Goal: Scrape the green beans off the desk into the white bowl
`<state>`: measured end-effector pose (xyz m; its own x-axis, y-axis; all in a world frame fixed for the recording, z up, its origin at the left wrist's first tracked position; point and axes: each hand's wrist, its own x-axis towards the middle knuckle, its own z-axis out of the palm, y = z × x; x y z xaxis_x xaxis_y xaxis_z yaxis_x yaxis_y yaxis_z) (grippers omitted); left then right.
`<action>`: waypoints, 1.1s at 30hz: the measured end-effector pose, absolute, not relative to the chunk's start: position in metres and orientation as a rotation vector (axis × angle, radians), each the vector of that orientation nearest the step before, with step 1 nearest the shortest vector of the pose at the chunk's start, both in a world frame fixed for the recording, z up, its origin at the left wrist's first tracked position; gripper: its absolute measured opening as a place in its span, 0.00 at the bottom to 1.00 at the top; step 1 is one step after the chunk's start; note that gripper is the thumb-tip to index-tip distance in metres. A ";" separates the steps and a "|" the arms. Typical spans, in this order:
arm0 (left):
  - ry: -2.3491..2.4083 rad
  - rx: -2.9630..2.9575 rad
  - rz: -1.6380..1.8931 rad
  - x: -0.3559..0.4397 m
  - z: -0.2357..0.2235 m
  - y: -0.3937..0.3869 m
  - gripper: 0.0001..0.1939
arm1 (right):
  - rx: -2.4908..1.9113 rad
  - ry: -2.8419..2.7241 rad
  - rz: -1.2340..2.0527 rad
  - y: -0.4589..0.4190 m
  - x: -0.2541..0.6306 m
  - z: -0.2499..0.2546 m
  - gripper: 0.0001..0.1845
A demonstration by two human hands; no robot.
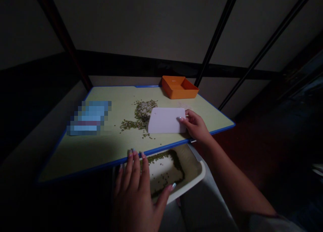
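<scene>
My right hand (196, 125) pinches the right edge of a white plastic scraper (166, 120), thumb on top. The scraper is tilted over the tabletop, with its left edge beside a scattered pile of small green beans (145, 110). My left hand (137, 188) is spread open over a white tub (199, 176) below the table's front edge. Its fingertips reach the blue rim and its thumb lies over the tub. More green beans (178, 163) lie along the inside edges of the tub. My left palm hides the tub's left part.
An orange open box (183, 94) stands at the table's back right. A pixelated blue flat item (89, 119) lies on the left. The pale yellow tabletop (101, 149) has a blue edge; panelled doors (141, 26) rise behind it.
</scene>
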<state>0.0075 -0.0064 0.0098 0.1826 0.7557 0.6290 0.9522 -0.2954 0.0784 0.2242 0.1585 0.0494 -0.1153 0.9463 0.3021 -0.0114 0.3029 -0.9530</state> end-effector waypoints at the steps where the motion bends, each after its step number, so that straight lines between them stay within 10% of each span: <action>1: -1.613 -2.135 -0.830 0.007 0.010 -0.007 0.40 | -0.928 -1.431 1.060 0.158 0.224 0.050 0.25; 33: -1.642 -2.148 -0.830 0.007 0.008 -0.008 0.41 | -0.919 -1.468 1.037 0.162 0.225 0.050 0.23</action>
